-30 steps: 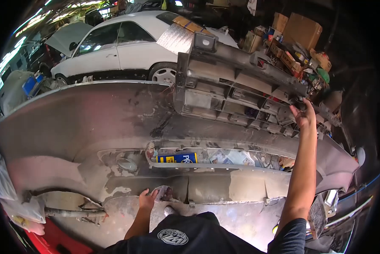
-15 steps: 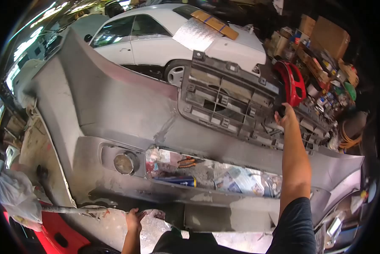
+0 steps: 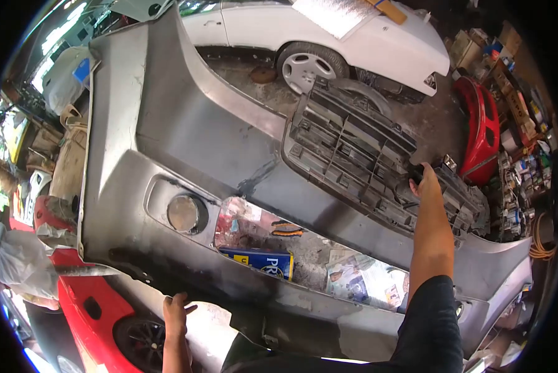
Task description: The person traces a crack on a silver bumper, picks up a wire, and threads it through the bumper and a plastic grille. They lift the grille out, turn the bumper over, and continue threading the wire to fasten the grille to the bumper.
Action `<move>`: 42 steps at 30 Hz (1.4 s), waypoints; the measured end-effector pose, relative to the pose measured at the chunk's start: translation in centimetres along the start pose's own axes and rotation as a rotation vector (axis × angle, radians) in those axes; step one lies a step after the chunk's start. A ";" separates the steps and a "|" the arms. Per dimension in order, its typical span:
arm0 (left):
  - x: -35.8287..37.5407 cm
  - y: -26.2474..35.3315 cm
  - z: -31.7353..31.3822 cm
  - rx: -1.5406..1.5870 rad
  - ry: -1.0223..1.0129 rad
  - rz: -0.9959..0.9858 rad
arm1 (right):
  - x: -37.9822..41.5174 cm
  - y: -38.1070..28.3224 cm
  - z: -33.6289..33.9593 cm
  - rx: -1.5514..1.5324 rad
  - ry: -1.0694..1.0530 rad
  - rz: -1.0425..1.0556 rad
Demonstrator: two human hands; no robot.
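Observation:
A large grey sanded car bumper (image 3: pixel 186 137) fills the view, tilted with its left end raised. My right hand (image 3: pixel 424 182) grips the dark plastic grille (image 3: pixel 353 155) set in its upper middle. My left hand (image 3: pixel 175 313) holds the bumper's lower edge near the bottom left. A round fog light (image 3: pixel 184 213) sits in the bumper's left recess. Through the wide lower opening I see a blue box (image 3: pixel 260 261) and newspapers on the floor.
A white car (image 3: pixel 329 31) stands behind. A red body part (image 3: pixel 478 124) leans at the right beside cluttered shelves (image 3: pixel 521 155). A red car panel with a wheel (image 3: pixel 105 311) is at the lower left. A plastic-wrapped bundle (image 3: pixel 18 261) lies at the left.
The bumper has swung up and tilted further, its left end rising. Both hands kept their hold and the view dropped towards the floor.

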State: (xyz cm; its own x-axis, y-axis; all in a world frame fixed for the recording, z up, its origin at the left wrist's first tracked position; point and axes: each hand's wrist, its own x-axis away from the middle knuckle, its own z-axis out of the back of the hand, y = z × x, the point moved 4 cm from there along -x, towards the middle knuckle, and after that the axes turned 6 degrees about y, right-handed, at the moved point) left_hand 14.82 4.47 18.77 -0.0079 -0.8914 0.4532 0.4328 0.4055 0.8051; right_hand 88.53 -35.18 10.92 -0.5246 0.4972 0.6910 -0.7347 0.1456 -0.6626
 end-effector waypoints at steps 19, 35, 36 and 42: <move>1.7 4.7 -5.5 0.002 -0.022 -0.027 | -8.1 4.8 -4.7 0.130 0.027 0.033; -0.5 4.1 -5.5 -0.096 -0.140 -0.149 | 8.4 15.1 0.7 0.453 -0.478 0.594; -0.5 3.8 -6.0 0.027 -0.147 -0.159 | 11.3 17.3 0.7 0.545 -0.560 0.628; -0.8 3.3 -4.3 -0.092 -0.266 -0.376 | 25.9 27.6 3.6 0.927 -0.849 0.834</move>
State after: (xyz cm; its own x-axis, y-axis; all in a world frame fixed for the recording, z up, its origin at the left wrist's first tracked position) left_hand 20.15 5.63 19.39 -0.4048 -0.8853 0.2287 0.4338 0.0343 0.9004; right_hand 53.09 -21.39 11.54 -0.7639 -0.5132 0.3913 0.0578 -0.6584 -0.7505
